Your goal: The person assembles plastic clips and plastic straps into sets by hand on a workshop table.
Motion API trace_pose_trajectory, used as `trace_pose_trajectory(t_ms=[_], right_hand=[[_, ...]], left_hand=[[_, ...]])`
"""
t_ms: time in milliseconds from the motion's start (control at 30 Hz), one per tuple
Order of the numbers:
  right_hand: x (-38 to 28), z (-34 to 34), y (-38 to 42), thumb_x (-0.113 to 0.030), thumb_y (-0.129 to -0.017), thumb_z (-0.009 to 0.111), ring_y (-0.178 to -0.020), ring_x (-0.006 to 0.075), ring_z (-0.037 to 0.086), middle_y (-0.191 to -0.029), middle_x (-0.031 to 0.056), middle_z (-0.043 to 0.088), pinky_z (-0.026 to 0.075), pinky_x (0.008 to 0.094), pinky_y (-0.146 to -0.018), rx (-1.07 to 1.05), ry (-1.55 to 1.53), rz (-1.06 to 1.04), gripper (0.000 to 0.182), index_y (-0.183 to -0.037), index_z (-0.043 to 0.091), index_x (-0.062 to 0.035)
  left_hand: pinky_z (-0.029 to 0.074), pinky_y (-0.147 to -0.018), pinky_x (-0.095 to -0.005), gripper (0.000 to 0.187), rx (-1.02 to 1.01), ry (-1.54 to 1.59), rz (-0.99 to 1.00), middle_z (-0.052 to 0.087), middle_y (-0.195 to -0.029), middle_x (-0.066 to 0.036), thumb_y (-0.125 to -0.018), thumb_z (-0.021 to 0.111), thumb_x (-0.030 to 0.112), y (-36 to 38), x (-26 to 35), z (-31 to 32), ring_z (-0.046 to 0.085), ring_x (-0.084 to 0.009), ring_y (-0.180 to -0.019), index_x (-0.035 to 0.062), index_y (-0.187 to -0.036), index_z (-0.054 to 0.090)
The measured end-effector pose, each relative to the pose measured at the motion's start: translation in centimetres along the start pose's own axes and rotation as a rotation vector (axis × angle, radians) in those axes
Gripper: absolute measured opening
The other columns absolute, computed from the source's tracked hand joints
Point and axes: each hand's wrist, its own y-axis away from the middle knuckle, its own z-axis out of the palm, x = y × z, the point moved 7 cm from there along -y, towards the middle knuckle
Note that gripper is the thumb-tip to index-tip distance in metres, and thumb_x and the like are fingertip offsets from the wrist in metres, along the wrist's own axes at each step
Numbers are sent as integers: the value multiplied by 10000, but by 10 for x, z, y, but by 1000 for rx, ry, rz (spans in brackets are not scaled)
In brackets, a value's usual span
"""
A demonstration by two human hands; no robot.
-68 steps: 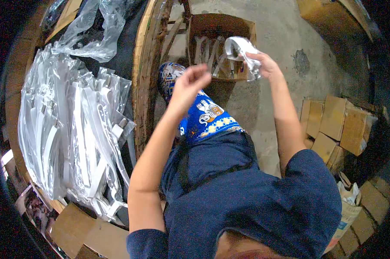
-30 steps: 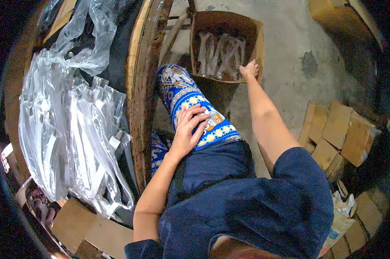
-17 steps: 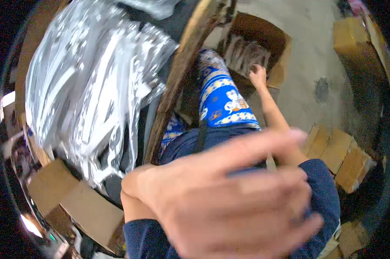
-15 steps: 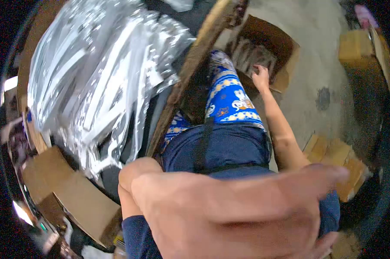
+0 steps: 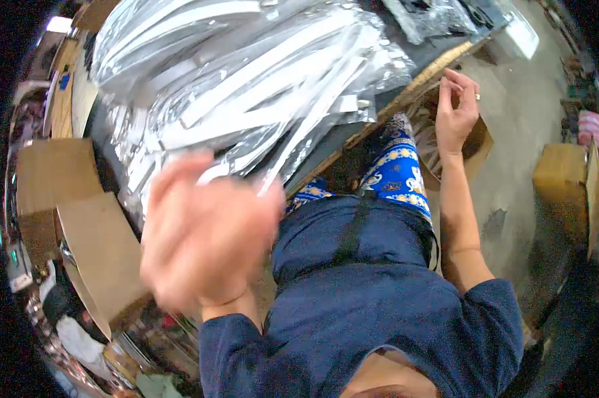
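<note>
My left hand (image 5: 206,232) is raised close to the camera and badly blurred, so I cannot make out whether it holds anything. My right hand (image 5: 456,109) hangs in the air near the table's wooden edge (image 5: 405,99), fingers loosely curled and apart, holding nothing. A big pile of white strips in clear plastic bags (image 5: 246,93) covers the table to the left of my right hand. Below that hand, the brown cardboard box (image 5: 477,140) stands on the floor, mostly hidden behind it and my blue patterned knee (image 5: 399,169).
Flat cardboard sheets (image 5: 80,219) lie at the left. A brown box (image 5: 561,179) stands on the concrete floor at the right. Crumpled clear plastic (image 5: 432,16) lies at the table's far end. Clutter fills the lower left.
My right hand has lifted out of the floor box, empty. My left hand left my knee, swept close past the camera, and is now at the left. The view swung toward the table.
</note>
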Motion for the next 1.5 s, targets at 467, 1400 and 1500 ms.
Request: trace_pose_trajectory(t_ms=[467, 1400, 1500], right_hand=[[-153, 102, 36, 22, -683, 712, -959, 275, 568, -946, 85, 632, 449, 366, -852, -686, -262, -506, 246, -912, 665, -56], [-206, 130, 113, -13, -713, 684, -1035, 337, 528, -1010, 111, 583, 451, 410, -866, -1123, -506, -599, 236, -937, 620, -50], [-202, 126, 121, -9, -713, 689, -1057, 346, 522, -1040, 121, 578, 455, 417, -866, -1147, -499, -603, 238, -936, 617, -45]], left_hand=[[421, -477, -272, 480, -228, -452, -1453, 562, -567, -65, -851, 648, 397, 220, -187, -144, 531, -121, -469, -32, -649, 576], [455, -740, -273, 164, 721, 1089, -1491, 602, -889, -8, -896, 612, 208, 271, -193, -67, 554, -132, -812, 76, -987, 581], [440, -801, -318, 260, 771, 879, -1458, 603, -892, -26, -926, 561, 306, 258, -205, -82, 557, -158, -852, 71, -1037, 562]])
